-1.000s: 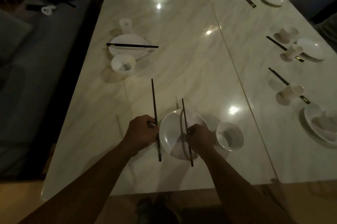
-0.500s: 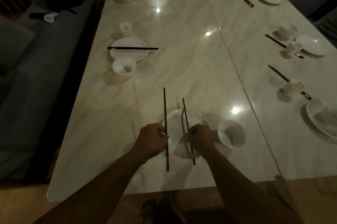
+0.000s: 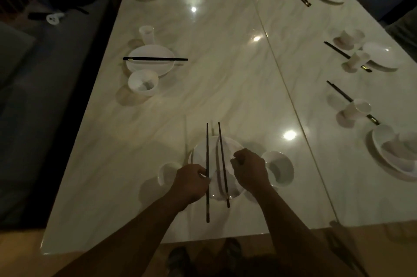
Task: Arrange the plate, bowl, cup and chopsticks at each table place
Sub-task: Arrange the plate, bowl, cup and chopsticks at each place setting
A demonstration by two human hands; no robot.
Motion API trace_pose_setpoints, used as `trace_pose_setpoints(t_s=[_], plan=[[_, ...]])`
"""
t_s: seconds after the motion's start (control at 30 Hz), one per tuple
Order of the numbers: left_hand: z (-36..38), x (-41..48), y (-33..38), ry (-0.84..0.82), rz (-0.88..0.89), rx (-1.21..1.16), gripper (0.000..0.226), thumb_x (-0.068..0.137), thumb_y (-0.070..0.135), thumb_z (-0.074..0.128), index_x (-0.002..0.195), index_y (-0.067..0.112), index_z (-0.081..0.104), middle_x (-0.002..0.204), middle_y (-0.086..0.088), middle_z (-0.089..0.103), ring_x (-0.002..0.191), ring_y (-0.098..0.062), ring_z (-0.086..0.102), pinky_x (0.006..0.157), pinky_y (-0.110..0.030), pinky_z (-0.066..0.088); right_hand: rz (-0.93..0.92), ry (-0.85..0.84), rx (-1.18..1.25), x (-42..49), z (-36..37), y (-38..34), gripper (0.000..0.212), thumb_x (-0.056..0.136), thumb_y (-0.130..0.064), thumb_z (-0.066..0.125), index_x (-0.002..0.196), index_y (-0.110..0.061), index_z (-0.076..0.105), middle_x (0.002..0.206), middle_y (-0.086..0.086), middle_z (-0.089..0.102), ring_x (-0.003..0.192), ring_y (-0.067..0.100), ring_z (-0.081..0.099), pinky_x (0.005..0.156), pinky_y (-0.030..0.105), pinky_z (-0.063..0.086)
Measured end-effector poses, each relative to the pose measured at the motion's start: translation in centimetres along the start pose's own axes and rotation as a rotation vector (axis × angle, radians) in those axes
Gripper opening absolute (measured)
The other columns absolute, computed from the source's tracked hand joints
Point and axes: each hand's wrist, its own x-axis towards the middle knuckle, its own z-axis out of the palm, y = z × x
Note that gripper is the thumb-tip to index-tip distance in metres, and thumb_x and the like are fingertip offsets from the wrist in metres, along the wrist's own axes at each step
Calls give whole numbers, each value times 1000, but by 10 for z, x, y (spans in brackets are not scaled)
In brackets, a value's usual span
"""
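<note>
Pinching chopstick (image 3: 207, 141) w/ L hand (image 3: 191, 183), over left part of plate (image 3: 233, 147). Curled R hand (image 3: 249, 169), gripping nothing, beside 2nd chopstick (image 3: 221, 146) lying across plate. Bowl (image 3: 269, 157) just right of plate, cup (image 3: 165, 175) left.

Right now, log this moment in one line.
left hand: pinches left chopstick | right hand: curled beside right chopstick | plate: under both | bowl: right | cup: left

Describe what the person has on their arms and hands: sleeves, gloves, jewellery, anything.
Nothing worn shows. The left hand and right hand are bare, ungloved; no ring or watch can be made out in the dim light. The left forearm and right forearm are uncovered down to the picture's bottom edge, with no sleeve in view.
</note>
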Motion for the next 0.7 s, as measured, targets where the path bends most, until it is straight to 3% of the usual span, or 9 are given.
trace_pose_setpoints(t_s=[0.07,0.3,0.4,0.47,0.57,0.7], plan=[[7,3,8,-3,-13,1,12,80,15,72,91,16,72,76,-6,73,64,-19,71,68,-39,62,-40,-9,7,2,-22,7,11,92,-23,65,103,-19,67,91,-9,66,83,9,64,67,16,45],[34,26,16,48,-137,12,23,72,12,71,59,29,66,66,-1,72,65,-22,71,70,-43,61,-145,85,-67,17,-90,59,22,86,-13,69,108,-12,71,105,4,70,88,18,66,78,20,42],[43,30,20,94,-155,-19,12,74,9,74,81,19,76,71,-2,73,68,-20,71,73,-40,61,-154,84,-114,26,-97,78,23,86,-13,69,109,-12,70,109,7,68,94,21,63,78,22,41],[48,31,23,115,-163,-33,19,77,8,73,96,10,75,74,-3,72,70,-19,71,74,-38,61,-150,52,-152,31,-95,87,26,87,-17,69,113,-14,68,114,8,66,101,24,61,82,27,45],[52,31,25,133,-154,-19,24,77,8,73,100,8,74,76,-2,71,73,-20,71,76,-39,61,-199,2,-201,35,-89,97,35,86,-25,71,118,-16,66,119,9,64,106,26,60,91,36,52],[57,30,29,240,-127,108,23,79,23,72,99,11,74,85,-3,73,76,-16,68,76,-33,58,-256,-77,-214,31,-86,102,54,84,-42,71,130,-17,57,134,10,55,115,27,56,94,38,51]])
